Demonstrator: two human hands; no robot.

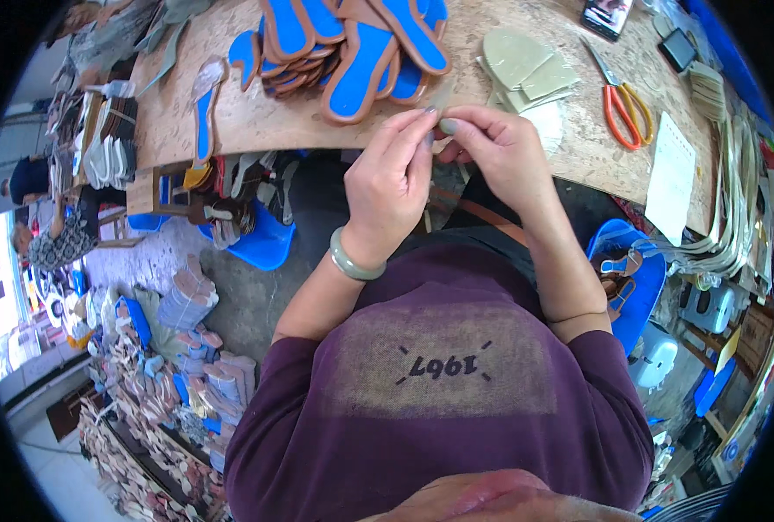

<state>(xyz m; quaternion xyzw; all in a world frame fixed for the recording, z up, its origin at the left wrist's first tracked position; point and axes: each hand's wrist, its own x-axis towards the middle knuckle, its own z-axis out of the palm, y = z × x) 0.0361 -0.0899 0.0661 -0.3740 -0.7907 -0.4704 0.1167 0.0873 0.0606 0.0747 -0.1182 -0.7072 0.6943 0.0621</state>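
Note:
Just in front of the table's near edge, my left hand (391, 178) and my right hand (502, 150) meet with their fingertips pinched together. A thin, pale, translucent piece (442, 94) sticks up from between the fingers; its lower part is hidden. Beyond my left hand lies a pile of blue insole-shaped pieces with brown edges (358, 74). Past my right hand rests a stack of pale green-beige flat pieces (526, 65) with rounded outlines, partly on a clear sheet.
Scissors with orange and yellow handles (623, 109) lie right on the wooden table (274, 135), by a white paper (670, 178). A single blue-and-brown piece (204, 113) is at left. Blue bins (265, 239) stand below. Another person (56, 239) is far left.

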